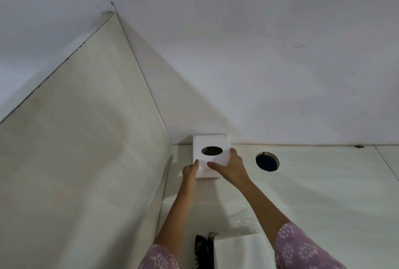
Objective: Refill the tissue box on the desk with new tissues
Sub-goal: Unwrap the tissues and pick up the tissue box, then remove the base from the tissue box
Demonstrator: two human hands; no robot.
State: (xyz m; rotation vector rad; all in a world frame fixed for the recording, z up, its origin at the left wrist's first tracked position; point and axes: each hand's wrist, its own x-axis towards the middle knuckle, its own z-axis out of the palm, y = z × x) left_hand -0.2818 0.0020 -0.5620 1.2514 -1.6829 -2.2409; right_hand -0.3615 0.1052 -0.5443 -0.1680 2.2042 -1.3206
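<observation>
Nearest the camera we see a white tissue pack (pixel 241 249) lying on the table (pixel 323 193), with a dark printed wrapper (pixel 201 251) touching its left side and crinkled clear film (pixel 244 222) just behind it. Two patterned lilac sleeves (pixel 302 247) enter from the lower edge, one on each forearm. Farther back we find the white box (pixel 210 156), square, with a dark oval opening in its top; it stands on the table in the corner, its rear against the wall (pixel 259 63) and a side panel (pixel 75 139) near its left. Our left hand (pixel 190 170) meets the box at its front left corner, one fingertip on the top face; how far this grip closes around the box we cannot tell. Our right hand (pixel 230 168) spans the front right corner, thumb laid across the top and fingers along the right side, a grip holding the box. A round cable hole (pixel 267 161) with a dark insert sits in the table near the box, to its right.
</observation>
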